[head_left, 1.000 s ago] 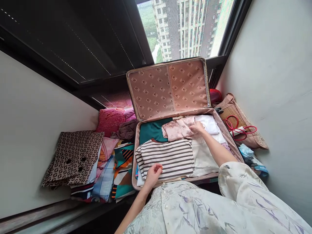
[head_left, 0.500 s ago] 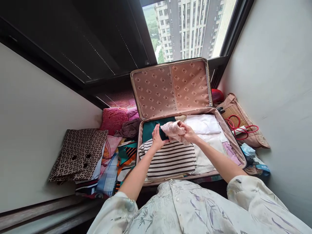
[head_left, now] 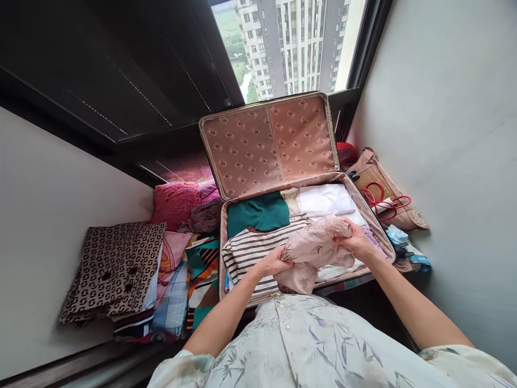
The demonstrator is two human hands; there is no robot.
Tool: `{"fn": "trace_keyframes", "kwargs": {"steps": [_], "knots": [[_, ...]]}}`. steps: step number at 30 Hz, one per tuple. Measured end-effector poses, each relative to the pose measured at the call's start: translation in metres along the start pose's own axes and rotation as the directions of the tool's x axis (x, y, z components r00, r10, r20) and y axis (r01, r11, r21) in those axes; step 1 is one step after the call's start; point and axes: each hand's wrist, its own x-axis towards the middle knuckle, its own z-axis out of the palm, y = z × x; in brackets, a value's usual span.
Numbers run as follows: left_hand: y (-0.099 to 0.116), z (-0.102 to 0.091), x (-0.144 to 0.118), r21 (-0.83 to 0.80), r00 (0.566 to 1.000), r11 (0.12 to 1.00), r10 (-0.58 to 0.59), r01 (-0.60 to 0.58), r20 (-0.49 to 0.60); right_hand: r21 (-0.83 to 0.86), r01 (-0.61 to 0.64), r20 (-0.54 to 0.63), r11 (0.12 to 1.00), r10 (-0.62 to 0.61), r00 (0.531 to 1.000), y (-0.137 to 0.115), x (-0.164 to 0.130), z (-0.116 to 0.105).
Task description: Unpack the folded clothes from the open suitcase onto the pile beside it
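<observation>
both hands hold one pale pink floral garment (head_left: 313, 250) over the near part of an open suitcase (head_left: 365, 207). left hand (head_left: 273, 262) grips the garment's left edge, fingers curled tight into the cloth. right hand (head_left: 356, 241) grips the right edge, fingers closed around a bunch of fabric. the garment hangs stretched and crumpled between the two hands, its lower fold drooping toward the suitcase's near rim, just above the person's light leaf-print shirt (head_left: 323, 350).

inside the suitcase: a folded striped top (head_left: 252, 248) at near left, partly under the held garment; a folded dark green piece (head_left: 256, 212) at far left, touching the striped top; folded white cloth (head_left: 325, 198) at far right. more white cloth shows under the garment at near right. the suitcase lid (head_left: 269, 143) stands raised against the window (head_left: 288, 46), its pink lining printed with small emblems.

left of the suitcase: a heap of folded clothes, with a brown patterned piece (head_left: 115, 267) on top at far left, a bright pink textured piece (head_left: 173, 202) at the far end, and a teal-and-orange print (head_left: 202, 269) just beside the suitcase wall.

right of the suitcase: a woven tan bag (head_left: 398, 210) against the wall, a red cord (head_left: 379, 199) lying on it, and a small light blue item (head_left: 398, 235) near it.
</observation>
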Motion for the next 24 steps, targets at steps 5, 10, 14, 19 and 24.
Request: {"fn": "trace_keyframes", "kwargs": {"steps": [5,10,14,19,24], "knots": [[0.006,0.04,0.031,-0.117,0.968,0.993,0.023,0.007,0.25,-0.06,-0.137,-0.157,0.989,0.127,0.98,0.017,-0.047,-0.057],[0.001,0.066,0.084,-0.121,0.952,0.993,0.023,0.015,0.305,-0.14,-0.177,-0.262,0.974,0.136,0.956,0.03,-0.056,-0.111],[-0.014,0.059,0.107,0.256,0.97,0.96,-0.05,0.112,-0.237,-0.694,-0.199,-0.295,0.692,-0.021,0.955,0.044,-0.031,-0.127],[-0.052,0.017,0.035,0.456,0.673,0.851,0.179,0.261,-0.718,-0.973,0.009,-0.073,0.229,-0.347,0.935,0.058,-0.017,-0.092],[-0.099,-0.007,-0.074,0.181,0.206,0.808,0.075,0.561,-0.976,-0.782,0.341,0.312,0.523,-0.145,0.939,0.084,-0.02,0.001]]}}
